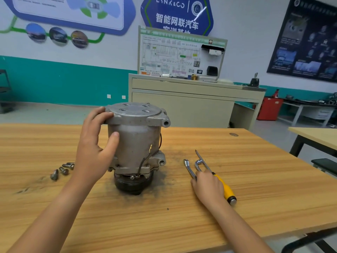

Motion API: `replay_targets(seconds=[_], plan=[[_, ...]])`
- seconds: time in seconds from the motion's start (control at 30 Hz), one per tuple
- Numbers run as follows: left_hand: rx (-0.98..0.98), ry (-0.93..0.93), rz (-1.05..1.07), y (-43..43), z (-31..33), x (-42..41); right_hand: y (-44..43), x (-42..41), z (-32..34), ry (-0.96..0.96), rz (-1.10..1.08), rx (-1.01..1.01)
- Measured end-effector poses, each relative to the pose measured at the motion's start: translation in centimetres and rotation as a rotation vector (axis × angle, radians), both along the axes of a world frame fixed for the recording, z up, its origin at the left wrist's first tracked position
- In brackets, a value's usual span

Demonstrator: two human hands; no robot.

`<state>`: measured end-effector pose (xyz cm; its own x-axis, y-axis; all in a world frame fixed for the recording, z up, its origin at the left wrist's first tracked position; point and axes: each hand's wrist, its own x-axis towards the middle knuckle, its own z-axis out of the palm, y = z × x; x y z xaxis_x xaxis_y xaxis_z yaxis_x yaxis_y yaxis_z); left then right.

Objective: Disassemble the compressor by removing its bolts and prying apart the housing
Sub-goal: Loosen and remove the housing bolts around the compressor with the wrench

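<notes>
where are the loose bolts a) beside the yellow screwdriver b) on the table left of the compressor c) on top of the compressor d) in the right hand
b: the bolts lie on the table, to the left of the upright compressor.

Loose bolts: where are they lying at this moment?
In the head view, the loose bolts lie clustered on the wooden table at the left, beside the wrist of the left hand that holds the compressor.

compressor (pixel 135 139) is cast in matt grey metal | tabletop (pixel 255 179) is faced in smooth wood | screwdriver (pixel 226 189) is handled in glossy yellow plastic
</notes>
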<state>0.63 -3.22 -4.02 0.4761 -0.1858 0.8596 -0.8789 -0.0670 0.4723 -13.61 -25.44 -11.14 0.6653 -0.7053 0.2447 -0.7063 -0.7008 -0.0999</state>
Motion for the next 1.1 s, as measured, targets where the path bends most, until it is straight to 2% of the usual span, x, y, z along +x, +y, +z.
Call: replay_targets(seconds=[0.17,0.23,0.3,0.4,0.5,0.6,0.77,0.83,0.97,1.1], plan=[[-0.003,-0.003,-0.014,0.1,0.1,-0.2,0.1,-0.4,0.3,0.034,0.004,0.02],[0.005,0.005,-0.032,0.3,0.3,-0.3,0.3,-0.6,0.6,-0.011,0.035,0.028],[0.013,0.003,-0.053,0.7,0.6,-0.1,0.7,-0.5,1.2,-0.207,0.159,0.065],[-0.036,0.08,-0.092,1.2,1.2,0.6,2.7,0.6,4.0,-0.68,0.43,0.393],[-0.104,0.196,-0.144,1.0,1.3,0.7,4.7,2.7,6.9,-0.885,0.643,0.639],[-0.18,0.229,-0.168,0.5,1.4,0.6,6.4,4.8,8.6,-0.921,0.741,0.722],[-0.339,0.364,-0.246,-0.1,2.0,1.0,7.6,5.9,9.1,-1.101,0.702,0.703],[-0.353,0.402,-0.259,-0.5,1.8,0.9,7.6,6.0,9.3,-1.099,0.703,0.684],[-0.478,0.589,-0.293,-1.9,2.1,1.3,7.3,7.0,9.8,-1.091,0.707,0.754],[-0.554,0.625,-0.263,-3.3,2.8,1.9,7.0,9.2,10.0,-1.126,0.7,0.809]])
